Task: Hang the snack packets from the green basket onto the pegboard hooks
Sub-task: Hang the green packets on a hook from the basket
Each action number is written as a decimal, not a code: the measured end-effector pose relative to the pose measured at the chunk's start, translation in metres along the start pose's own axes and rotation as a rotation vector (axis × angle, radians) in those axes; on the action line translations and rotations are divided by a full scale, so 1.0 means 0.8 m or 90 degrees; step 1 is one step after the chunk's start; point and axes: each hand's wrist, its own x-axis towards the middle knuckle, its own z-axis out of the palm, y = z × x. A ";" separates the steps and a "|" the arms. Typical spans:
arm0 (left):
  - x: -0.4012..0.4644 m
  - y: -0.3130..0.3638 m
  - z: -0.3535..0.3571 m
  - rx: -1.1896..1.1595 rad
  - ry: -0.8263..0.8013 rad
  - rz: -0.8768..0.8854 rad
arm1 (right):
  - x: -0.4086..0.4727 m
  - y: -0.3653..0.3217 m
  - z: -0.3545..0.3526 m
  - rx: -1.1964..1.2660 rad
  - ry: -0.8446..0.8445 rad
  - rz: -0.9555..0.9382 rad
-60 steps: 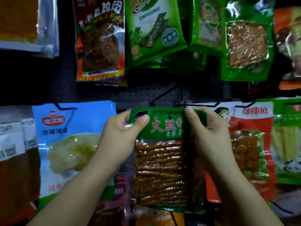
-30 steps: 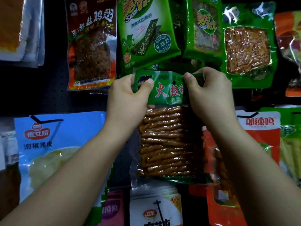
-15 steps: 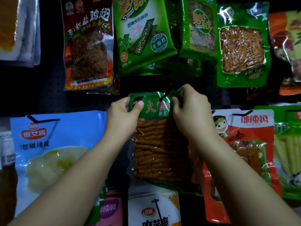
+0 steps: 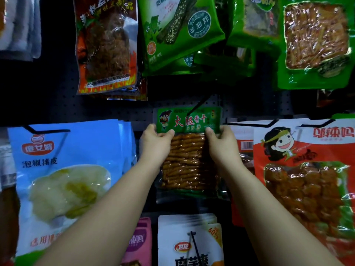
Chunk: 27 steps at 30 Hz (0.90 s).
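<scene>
Two bare forearms raised from lower frame toward pegboard. Left hand [image 4: 156, 143] curled on left edge of green snack packet [image 4: 189, 148], thumb pressed on front just under green header. Right hand [image 4: 221, 142] curled on right edge, thumb likewise on front. Packet held upright against dark pegboard [image 4: 57, 104], black hook [image 4: 199, 104] passed through header top. Blue packet [image 4: 67, 169] hung at left, red packet [image 4: 303, 169] at right, green packets [image 4: 182, 35] above.

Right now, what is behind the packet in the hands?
Behind the packet shows dark pegboard; a hook comes over its top. What lies directly behind it is covered.
</scene>
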 end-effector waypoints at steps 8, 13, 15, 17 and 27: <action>0.034 -0.026 0.032 -0.129 0.088 -0.144 | 0.061 0.036 0.037 0.046 -0.014 0.158; 0.052 -0.038 0.039 -0.141 0.116 -0.183 | 0.087 0.059 0.058 0.031 -0.013 0.194; 0.057 -0.044 0.040 -0.143 0.111 -0.179 | 0.090 0.068 0.065 0.025 0.007 0.182; 0.057 -0.051 0.041 -0.139 0.111 -0.162 | 0.087 0.077 0.070 0.035 0.015 0.177; -0.001 -0.115 0.026 -0.104 0.163 -0.124 | 0.003 0.133 0.070 0.062 0.011 0.167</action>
